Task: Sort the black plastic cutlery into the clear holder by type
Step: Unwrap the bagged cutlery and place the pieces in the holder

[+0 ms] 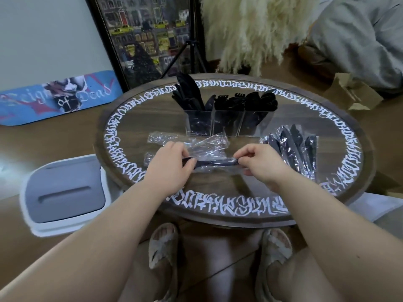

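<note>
Pinching each end of the thin black plastic cutlery piece in crinkly clear wrap [214, 163] between left hand [172, 165] and right hand [259, 163] fingertips, we judge it light, stiff, slippery.

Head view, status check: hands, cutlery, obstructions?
Left hand and right hand both pinch one wrapped cutlery piece. Holder part filled. Loose wrappers in between.
</note>
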### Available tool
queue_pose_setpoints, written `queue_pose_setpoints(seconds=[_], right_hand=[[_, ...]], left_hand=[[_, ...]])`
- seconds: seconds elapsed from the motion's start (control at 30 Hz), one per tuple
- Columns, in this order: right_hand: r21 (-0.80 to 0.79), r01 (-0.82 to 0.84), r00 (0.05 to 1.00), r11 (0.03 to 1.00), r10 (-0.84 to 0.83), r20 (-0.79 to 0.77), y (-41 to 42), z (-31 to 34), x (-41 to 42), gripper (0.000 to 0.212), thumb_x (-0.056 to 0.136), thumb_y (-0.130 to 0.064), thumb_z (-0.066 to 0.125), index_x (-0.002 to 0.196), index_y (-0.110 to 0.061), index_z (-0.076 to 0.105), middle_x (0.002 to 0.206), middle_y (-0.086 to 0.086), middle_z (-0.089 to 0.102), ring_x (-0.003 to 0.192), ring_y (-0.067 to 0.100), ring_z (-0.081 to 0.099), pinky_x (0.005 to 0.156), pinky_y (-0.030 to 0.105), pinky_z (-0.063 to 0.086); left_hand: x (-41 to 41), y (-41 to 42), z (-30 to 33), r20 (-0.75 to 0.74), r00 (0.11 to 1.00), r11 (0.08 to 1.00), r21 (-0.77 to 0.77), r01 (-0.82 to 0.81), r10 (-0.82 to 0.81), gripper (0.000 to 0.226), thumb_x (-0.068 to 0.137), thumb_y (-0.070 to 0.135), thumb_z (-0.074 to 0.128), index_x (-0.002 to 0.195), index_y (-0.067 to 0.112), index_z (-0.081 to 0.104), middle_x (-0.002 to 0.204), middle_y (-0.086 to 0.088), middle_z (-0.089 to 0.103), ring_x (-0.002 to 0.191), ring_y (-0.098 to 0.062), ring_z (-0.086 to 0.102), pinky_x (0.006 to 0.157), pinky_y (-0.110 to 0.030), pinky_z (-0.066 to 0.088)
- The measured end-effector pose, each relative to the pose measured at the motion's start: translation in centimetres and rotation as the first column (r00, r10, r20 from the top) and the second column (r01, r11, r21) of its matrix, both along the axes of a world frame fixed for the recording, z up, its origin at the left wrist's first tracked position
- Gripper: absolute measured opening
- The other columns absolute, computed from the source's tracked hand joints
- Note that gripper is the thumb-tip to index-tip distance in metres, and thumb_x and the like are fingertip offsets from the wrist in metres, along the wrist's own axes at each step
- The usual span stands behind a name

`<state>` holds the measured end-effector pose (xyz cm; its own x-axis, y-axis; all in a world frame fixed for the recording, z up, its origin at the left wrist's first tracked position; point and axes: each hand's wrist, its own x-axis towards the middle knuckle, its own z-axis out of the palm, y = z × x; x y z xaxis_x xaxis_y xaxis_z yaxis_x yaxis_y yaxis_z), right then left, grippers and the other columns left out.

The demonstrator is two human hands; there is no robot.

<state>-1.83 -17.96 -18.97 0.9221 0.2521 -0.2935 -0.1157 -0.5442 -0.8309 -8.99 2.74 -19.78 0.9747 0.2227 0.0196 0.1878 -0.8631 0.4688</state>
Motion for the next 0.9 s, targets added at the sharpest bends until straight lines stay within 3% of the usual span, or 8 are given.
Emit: queue_pose_setpoints(seconds=[0.1,0.23,0.33,0.43,0.57,0.7,0.83,0.9], right_hand=[[0.068,-0.018,0.998,0.998,0.022,-0.053,0.4,-0.5,0.0,0.021,0.091,0.002,0.054,0.083,-0.014,0.064,0.074,0.006,0.065,0.073,0.018,0.066,0.073,0.034,0.058],[0.072,-0.056,0.998,0.996,0.057,-0.013,0.9,-0.6,0.1,0.018,0.09,0.002,0.057,0.083,-0.013,0.065,0.076,0.006,0.065,0.067,0.014,0.063,0.064,0.028,0.056],[0.084,-0.061,0.998,0.995,0.06,0.02,1.2,-0.7,0.2,0.018,0.089,0.0,0.059,0.082,-0.015,0.066,0.074,0.004,0.066,0.069,0.016,0.063,0.073,0.037,0.059],[0.081,-0.084,0.995,0.993,0.079,0.062,1.5,-0.9,0.5,0.018,0.088,-0.001,0.06,0.081,-0.017,0.066,0.07,0.0,0.067,0.07,0.021,0.064,0.079,0.046,0.057],[0.022,-0.172,0.974,0.985,0.167,0.154,1.7,-0.8,0.8,0.008,0.088,-0.013,0.063,0.091,-0.02,0.066,0.078,-0.003,0.065,0.078,0.018,0.064,0.082,0.042,0.055],[-0.053,-0.228,0.952,0.972,0.234,0.198,1.8,-0.6,1.0,0.009,0.089,-0.014,0.063,0.089,-0.021,0.069,0.075,-0.01,0.063,0.07,0.007,0.057,0.071,0.026,0.048],[-0.088,-0.24,0.939,0.967,0.254,0.23,2.1,-0.6,0.6,0.012,0.084,-0.009,0.065,0.08,-0.019,0.069,0.081,0.0,0.068,0.082,0.02,0.065,0.082,0.037,0.053],[-0.133,-0.245,0.929,0.96,0.272,0.251,2.4,-0.7,0.3,0.011,0.085,-0.01,0.064,0.08,-0.019,0.068,0.083,-0.001,0.068,0.083,0.018,0.064,0.083,0.037,0.053]], left_hand=[[0.1,-0.3,-0.2,-0.033,0.995,0.983,0.154,0.098,-0.094,0.034,0.093,0.046,0.049,0.117,0.022,0.053,0.123,0.002,0.051,0.119,-0.02,0.042,0.097,-0.04,0.04],[0.9,-1.7,-0.2,-0.039,0.979,0.956,0.215,0.202,-0.198,0.043,0.096,0.05,0.037,0.131,0.027,0.049,0.134,0.007,0.053,0.126,-0.017,0.044,0.102,-0.043,0.035],[1.5,-2.1,-0.5,-0.107,0.971,0.95,0.211,0.231,-0.213,0.041,0.098,0.051,0.032,0.125,0.028,0.052,0.121,0.007,0.061,0.112,-0.018,0.056,0.096,-0.043,0.039],[1.9,-2.1,-0.7,-0.134,0.965,0.954,0.172,0.245,-0.224,0.035,0.099,0.049,0.032,0.106,0.024,0.057,0.098,0.006,0.064,0.094,-0.02,0.059,0.081,-0.037,0.044],[2.4,-1.9,-0.9,-0.102,0.963,0.954,0.151,0.261,-0.248,0.032,0.098,0.047,0.036,0.093,0.021,0.053,0.074,0.008,0.054,0.076,-0.019,0.054,0.067,-0.035,0.044],[2.5,-1.7,-0.9,-0.083,0.963,0.952,0.15,0.268,-0.258,0.033,0.098,0.048,0.037,0.092,0.02,0.053,0.07,0.007,0.052,0.072,-0.019,0.054,0.067,-0.036,0.046],[2.0,-1.6,-1.1,-0.078,0.959,0.943,0.18,0.281,-0.271,0.032,0.098,0.048,0.038,0.088,0.02,0.049,0.066,0.007,0.049,0.069,-0.018,0.051,0.062,-0.034,0.041],[1.8,-1.6,-1.1,-0.07,0.959,0.941,0.186,0.281,-0.273,0.031,0.097,0.048,0.039,0.084,0.021,0.046,0.064,0.008,0.045,0.068,-0.018,0.048,0.061,-0.034,0.038]])
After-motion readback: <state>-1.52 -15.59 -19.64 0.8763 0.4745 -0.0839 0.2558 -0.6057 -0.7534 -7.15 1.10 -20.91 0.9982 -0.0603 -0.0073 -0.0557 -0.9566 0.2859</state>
